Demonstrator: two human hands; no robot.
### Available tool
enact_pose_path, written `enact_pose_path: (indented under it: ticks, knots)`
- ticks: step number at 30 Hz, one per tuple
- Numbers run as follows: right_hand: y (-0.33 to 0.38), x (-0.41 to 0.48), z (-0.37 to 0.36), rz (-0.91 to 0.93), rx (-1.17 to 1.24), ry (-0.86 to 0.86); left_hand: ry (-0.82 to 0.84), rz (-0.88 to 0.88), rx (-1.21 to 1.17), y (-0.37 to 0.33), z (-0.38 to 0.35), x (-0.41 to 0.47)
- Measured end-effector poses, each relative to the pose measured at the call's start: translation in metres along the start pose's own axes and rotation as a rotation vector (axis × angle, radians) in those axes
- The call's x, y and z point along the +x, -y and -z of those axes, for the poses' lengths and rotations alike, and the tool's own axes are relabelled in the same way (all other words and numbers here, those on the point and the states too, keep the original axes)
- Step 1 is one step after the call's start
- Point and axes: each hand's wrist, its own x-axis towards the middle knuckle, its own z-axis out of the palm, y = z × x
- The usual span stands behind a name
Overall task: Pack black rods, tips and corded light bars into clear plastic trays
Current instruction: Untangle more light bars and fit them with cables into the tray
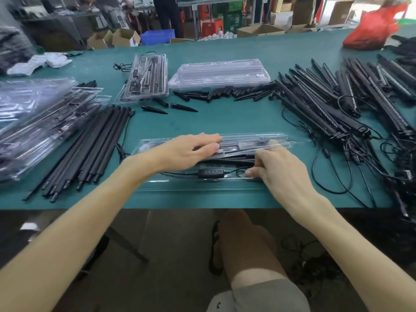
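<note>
A clear plastic tray (202,188) lies lengthwise on the near middle of the green tabletop (225,122), just in front of the person. Inside it are black bars in the far channels and, along the near channel, an inline controller (208,172) with a row of buttons on its black cord (239,171).

The left hand (186,152) lies flat on the far left part of the tray, fingers straight and together, pressing down and gripping nothing. The right hand (276,170) is at the tray's right part, fingers curled, with thumb and fingertips pinching a loop of the cord.

The step appears to be tucking the cord into its channel. To do it well, the flat hand should hold the thin tray and its seated bars down while the other hand feeds the loop in a little at a time, keeping it below the rim and free of kinks, so that the controller lies flat.

Loose black rods (90,149) lie to the left, beside a heap of filled trays (33,122). Pointed black tips (180,106) are scattered beyond the tray. Farther back are one packed tray (146,79) and a stack of empty trays (220,73). A tangle of corded light bars (337,104) covers the right side.
</note>
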Motion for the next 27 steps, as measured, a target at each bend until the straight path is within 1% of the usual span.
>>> enact_pose_path:
  ticks: [4,8,11,13,17,20,24,27]
  knots:
    - [-0.001,-0.014,-0.001,0.002,-0.009,-0.011,0.02,-0.002,-0.023,0.004,-0.012,0.007]
    - [-0.005,-0.043,-0.004,0.069,-0.053,-0.007,0.017,-0.031,0.055,0.014,-0.02,0.004]
    - [-0.004,-0.061,-0.01,0.031,-0.191,0.0,-0.036,-0.045,0.131,0.018,-0.032,0.004]
    - [-0.005,-0.065,-0.013,-0.006,-0.211,0.048,-0.085,-0.058,0.172,0.02,-0.038,0.003]
    - [-0.007,-0.065,-0.018,0.047,-0.262,0.086,-0.127,-0.063,0.286,0.024,-0.046,0.003]
    - [-0.013,-0.064,-0.013,0.082,-0.16,0.056,-0.143,-0.042,0.332,0.024,-0.049,0.004]
    - [-0.034,-0.066,-0.007,0.206,0.106,-0.014,-0.155,-0.03,0.361,0.023,-0.051,0.004]
    - [-0.051,-0.07,-0.007,0.257,0.309,-0.097,-0.163,-0.027,0.368,0.022,-0.052,0.004]
